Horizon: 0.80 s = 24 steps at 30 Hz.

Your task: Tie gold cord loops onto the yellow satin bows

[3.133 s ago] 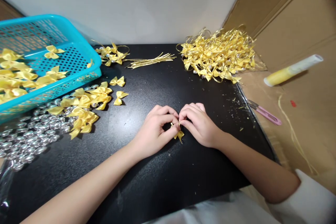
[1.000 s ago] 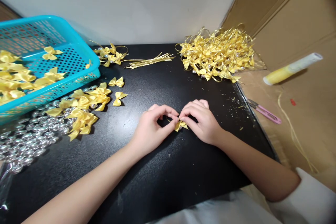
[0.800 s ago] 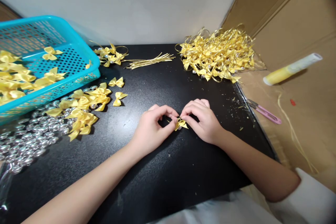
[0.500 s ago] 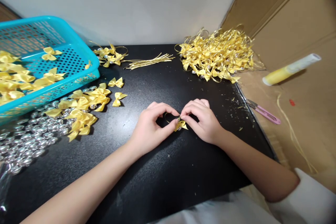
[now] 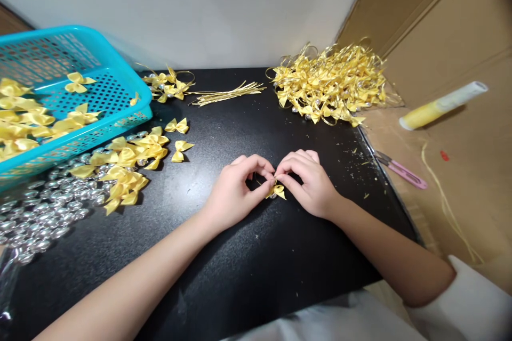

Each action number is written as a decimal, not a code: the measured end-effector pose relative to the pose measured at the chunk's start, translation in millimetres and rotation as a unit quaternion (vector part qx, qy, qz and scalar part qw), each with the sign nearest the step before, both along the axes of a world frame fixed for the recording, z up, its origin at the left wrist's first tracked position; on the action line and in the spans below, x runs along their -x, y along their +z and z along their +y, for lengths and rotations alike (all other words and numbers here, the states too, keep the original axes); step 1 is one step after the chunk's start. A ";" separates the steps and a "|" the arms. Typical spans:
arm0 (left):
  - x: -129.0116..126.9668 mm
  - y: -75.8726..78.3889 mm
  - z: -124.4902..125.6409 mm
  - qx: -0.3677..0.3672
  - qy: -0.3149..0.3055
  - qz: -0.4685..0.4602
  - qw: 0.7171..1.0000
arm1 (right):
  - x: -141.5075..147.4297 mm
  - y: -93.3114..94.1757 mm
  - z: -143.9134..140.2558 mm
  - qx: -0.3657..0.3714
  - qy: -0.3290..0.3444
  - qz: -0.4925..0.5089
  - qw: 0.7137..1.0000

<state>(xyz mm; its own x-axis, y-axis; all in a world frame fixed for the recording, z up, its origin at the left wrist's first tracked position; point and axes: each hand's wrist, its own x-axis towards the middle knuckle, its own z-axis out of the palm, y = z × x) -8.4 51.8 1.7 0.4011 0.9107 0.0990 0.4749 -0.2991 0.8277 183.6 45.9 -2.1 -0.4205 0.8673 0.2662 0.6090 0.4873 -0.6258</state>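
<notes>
Low over the black table [image 5: 256, 266], my left hand [image 5: 240, 186] and my right hand [image 5: 306, 181] meet fingertip to fingertip. Both pinch a thin gold cord at the top of a yellow ribbon bow [image 5: 279, 191]. The bow hangs just below the fingertips, with a small silver bead partly showing under it. Most of the cord is hidden by my fingers. To the left of my left hand lie two loose yellow bows [image 5: 182, 150] and a heap of bows [image 5: 126, 184] beside many silver beads [image 5: 44, 218].
A turquoise basket [image 5: 132, 112] with bows stands at the left. Gold cord strips [image 5: 228, 95] lie at the back, between a few finished bows [image 5: 168, 85] and a large pile of them [image 5: 328, 85]. A pink cutter [image 5: 404, 173] and a yellow-white tube [image 5: 444, 105] lie on cardboard at the right.
My left hand has shifted slightly right, and its fingers have drawn closer to my right hand's fingertips. The cord loop beside it shows less now. My right hand stays nearly still.
</notes>
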 end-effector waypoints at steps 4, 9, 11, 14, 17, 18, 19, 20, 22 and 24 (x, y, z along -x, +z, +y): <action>1.6 1.9 2.0 0.010 0.011 -0.027 1.000 | -0.3 0.0 -0.3 0.000 -0.003 0.002 1.000; 0.5 4.1 2.9 0.040 0.014 -0.085 0.995 | -0.1 -1.7 -0.4 0.005 0.001 -0.004 1.000; -0.1 4.1 3.0 0.044 0.008 -0.091 0.995 | 0.1 -2.1 -0.5 0.004 0.001 -0.003 1.000; -0.1 2.1 3.0 0.047 -0.003 -0.083 0.995 | 0.3 -2.1 -1.0 0.001 0.002 0.002 1.000; 0.2 -1.5 2.3 0.046 -0.017 -0.069 0.996 | 0.2 -1.7 -1.4 0.000 0.007 0.006 1.000; 0.2 -2.7 2.0 0.043 -0.019 -0.064 0.997 | 0.2 -1.6 -1.4 0.002 0.008 0.006 1.000; 0.1 -3.7 1.8 0.040 -0.022 -0.058 0.997 | 0.2 -1.5 -1.4 0.003 0.008 0.006 1.000; 0.1 -4.3 1.6 0.037 -0.025 -0.052 0.998 | 0.2 -1.3 -1.3 0.004 0.008 0.006 1.000; 0.1 -4.5 1.6 0.033 -0.030 -0.038 0.998 | 0.3 -0.9 -1.1 0.006 0.007 0.005 1.000; 0.7 -3.1 2.1 0.027 -0.038 -0.026 0.999 | 0.3 -0.4 -0.9 0.007 0.006 0.002 1.000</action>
<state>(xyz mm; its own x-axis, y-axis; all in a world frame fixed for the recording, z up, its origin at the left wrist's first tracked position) -9.1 53.9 -1.4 0.4653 0.8821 0.0729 0.4081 -0.2869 0.8667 183.3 45.0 -2.5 -0.4303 0.8656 0.2560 0.5997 0.4861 -0.6357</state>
